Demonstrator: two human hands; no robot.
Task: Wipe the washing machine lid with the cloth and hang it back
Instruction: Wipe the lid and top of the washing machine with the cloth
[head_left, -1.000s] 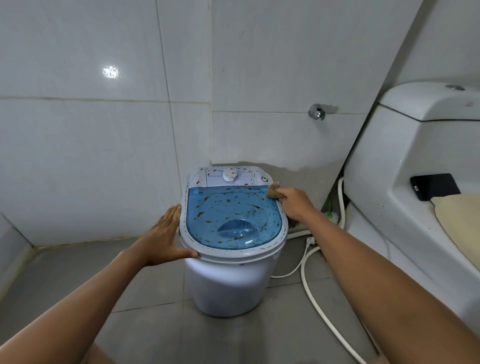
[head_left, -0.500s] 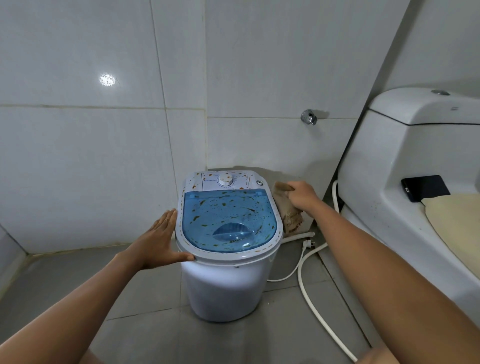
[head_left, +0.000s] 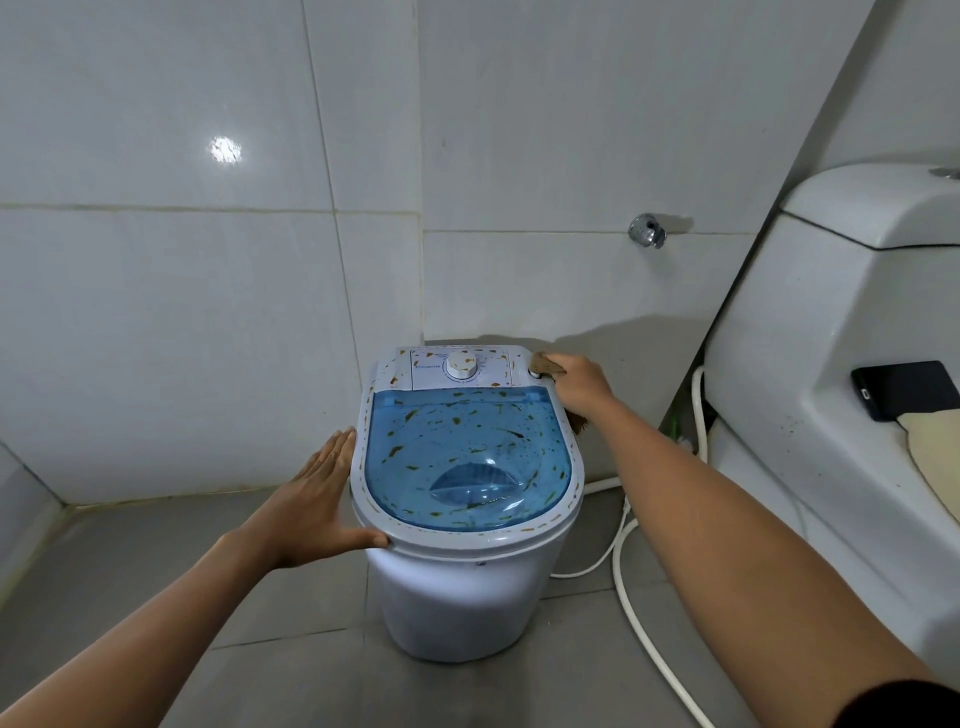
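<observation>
A small white washing machine (head_left: 457, 597) stands on the floor against the tiled wall. Its blue see-through lid (head_left: 467, 457) is flecked all over with brown dirt, as is the white control panel with a dial (head_left: 460, 365). My right hand (head_left: 579, 383) grips a brown cloth (head_left: 546, 362) and presses it on the machine's back right corner; most of the cloth is hidden under the hand. My left hand (head_left: 317, 501) lies flat and open against the machine's left rim, thumb on the front edge.
A white toilet (head_left: 831, 374) stands at the right with a black phone (head_left: 906, 388) and a cream cloth (head_left: 935, 452) on it. White hoses (head_left: 631, 603) trail on the floor between toilet and machine. A chrome tap (head_left: 647, 231) sticks out of the wall.
My right hand lifted the cloth off the machine's right side, where it hung half a second ago, and brought it back onto the top back right corner. The left hand stayed put.
</observation>
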